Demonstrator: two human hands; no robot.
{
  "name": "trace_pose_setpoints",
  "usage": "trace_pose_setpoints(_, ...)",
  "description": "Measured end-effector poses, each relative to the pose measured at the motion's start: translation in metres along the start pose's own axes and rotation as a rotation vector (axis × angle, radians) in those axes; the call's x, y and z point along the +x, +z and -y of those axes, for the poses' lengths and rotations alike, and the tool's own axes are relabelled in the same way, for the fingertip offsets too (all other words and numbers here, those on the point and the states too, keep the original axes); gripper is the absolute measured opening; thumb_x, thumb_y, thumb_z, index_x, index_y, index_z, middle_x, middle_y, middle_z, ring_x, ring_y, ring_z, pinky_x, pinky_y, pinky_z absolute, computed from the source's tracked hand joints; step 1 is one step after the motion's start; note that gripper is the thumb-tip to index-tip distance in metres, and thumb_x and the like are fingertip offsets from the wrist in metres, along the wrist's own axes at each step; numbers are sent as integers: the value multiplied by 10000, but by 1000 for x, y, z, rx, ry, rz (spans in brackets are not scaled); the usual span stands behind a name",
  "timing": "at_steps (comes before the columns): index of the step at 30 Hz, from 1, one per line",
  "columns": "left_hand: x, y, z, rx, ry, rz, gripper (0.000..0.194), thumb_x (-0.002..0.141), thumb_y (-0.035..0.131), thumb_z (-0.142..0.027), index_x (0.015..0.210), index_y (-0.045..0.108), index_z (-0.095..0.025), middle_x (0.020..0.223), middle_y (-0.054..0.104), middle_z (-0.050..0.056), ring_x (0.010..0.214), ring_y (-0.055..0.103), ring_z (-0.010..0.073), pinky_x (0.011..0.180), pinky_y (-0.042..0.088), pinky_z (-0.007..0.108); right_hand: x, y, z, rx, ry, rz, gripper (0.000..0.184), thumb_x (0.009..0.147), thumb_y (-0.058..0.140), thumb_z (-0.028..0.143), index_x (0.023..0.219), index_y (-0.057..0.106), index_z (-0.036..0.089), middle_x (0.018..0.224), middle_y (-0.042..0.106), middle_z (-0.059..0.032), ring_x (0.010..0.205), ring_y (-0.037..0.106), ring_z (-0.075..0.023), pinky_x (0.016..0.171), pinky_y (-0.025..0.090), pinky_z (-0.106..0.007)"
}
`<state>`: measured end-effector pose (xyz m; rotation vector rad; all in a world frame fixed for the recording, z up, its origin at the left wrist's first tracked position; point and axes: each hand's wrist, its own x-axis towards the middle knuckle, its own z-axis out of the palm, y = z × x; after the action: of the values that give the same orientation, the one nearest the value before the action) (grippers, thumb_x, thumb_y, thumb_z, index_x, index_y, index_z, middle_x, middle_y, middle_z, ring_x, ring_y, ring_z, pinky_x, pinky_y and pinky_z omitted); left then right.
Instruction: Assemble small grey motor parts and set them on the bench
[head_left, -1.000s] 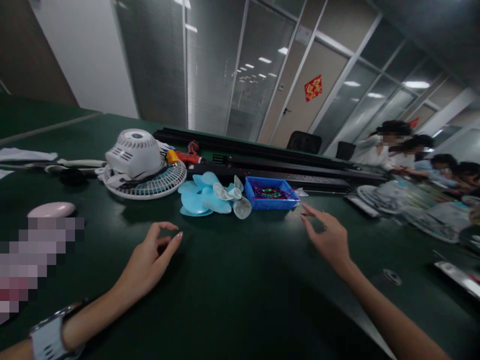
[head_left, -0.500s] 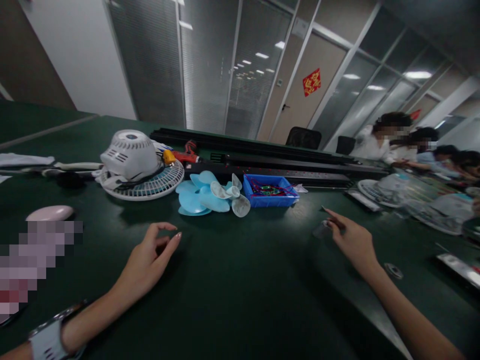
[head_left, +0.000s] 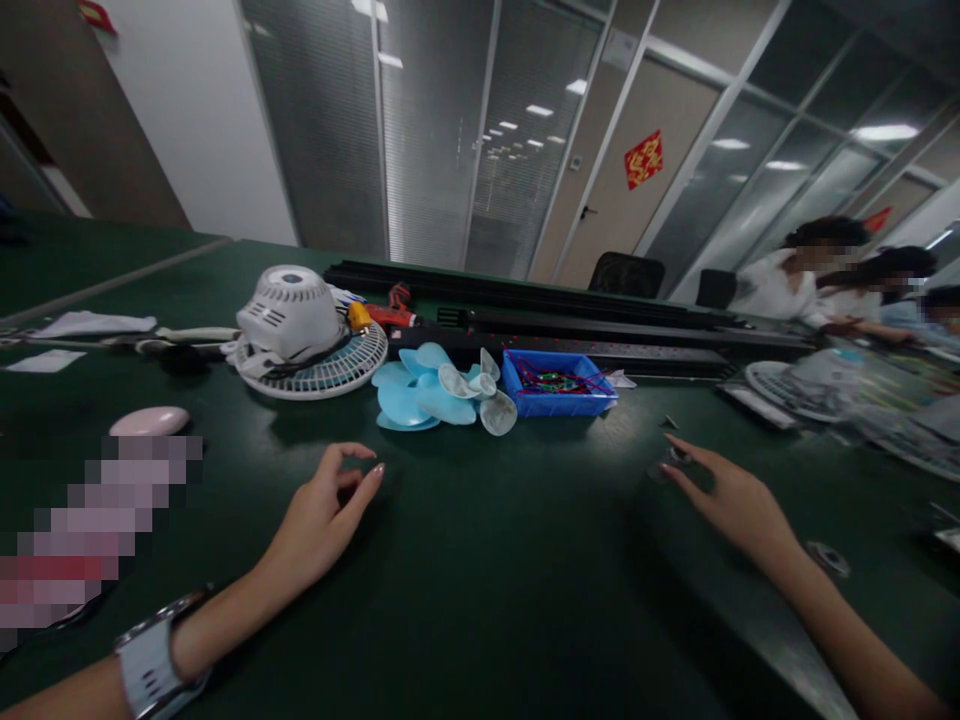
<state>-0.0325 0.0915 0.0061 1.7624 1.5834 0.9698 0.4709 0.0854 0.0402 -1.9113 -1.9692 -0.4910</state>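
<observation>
My left hand (head_left: pixel 330 510) hovers over the dark green table (head_left: pixel 495 560), its thumb and forefinger curved and apart, holding nothing. A pale watch strap (head_left: pixel 150 672) circles that wrist. At the right, my right hand (head_left: pixel 739 495) has its thumb and forefinger spread about a small dark-topped piece (head_left: pixel 678 455); its kind is too blurred to make out, and I cannot tell whether the fingers touch it. A thin small part (head_left: pixel 670 422) lies just beyond the fingertips. Beside my right forearm rests a small round metallic part (head_left: pixel 829 559).
Across the table stand a white fan housing with grille (head_left: pixel 292 320), light blue fan blades (head_left: pixel 420 395) and a blue bin (head_left: pixel 562 400) of wires. Behind are a red drill (head_left: pixel 397 305) and long black bars (head_left: pixel 570 325). A pink rounded object (head_left: pixel 150 421) lies left. People (head_left: pixel 795 280) sit far right.
The view has turned left, so things appear further right. My right thumb and forefinger have spread around the small piece, which appears to stay in place. My left hand keeps its curved pose.
</observation>
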Motion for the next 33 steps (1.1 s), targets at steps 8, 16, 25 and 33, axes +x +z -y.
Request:
trace_pose_setpoints(8,0,0,-2,7,27,13,393,894,466,-524,1130,446,-209,640,627,-49,470,554,147,473,423,261,6,17,18,288,161,-75,588,794,614,574,1237,626,187,912,733,-84,790,717,-266,698,579,-385)
trace_pose_setpoints(16,-9,-1,-11,-45,330,-169,287,837,638,-399,1015,522,-206,945,697,46,833,711,203,660,570,306,19,1,206,887,-430,277,682,838,684,309,1438,365,259,1041,704,-23,951,680,-167,881,547,-346)
trace_pose_setpoints(25,-14,-7,-17,46,671,-266,135,846,658,-274,955,631,-200,925,713,60,908,690,189,789,573,332,12,12,292,912,-659,409,762,827,707,324,1468,306,233,1297,595,-96,1063,640,-215,935,523,-388)
trace_pose_setpoints(33,-13,-14,-21,76,647,-149,44,864,589,-262,840,616,-238,882,728,33,855,695,192,773,566,371,9,15,293,951,-665,371,723,851,675,336,1464,301,245,1279,606,-89,1051,645,-206,926,531,-382)
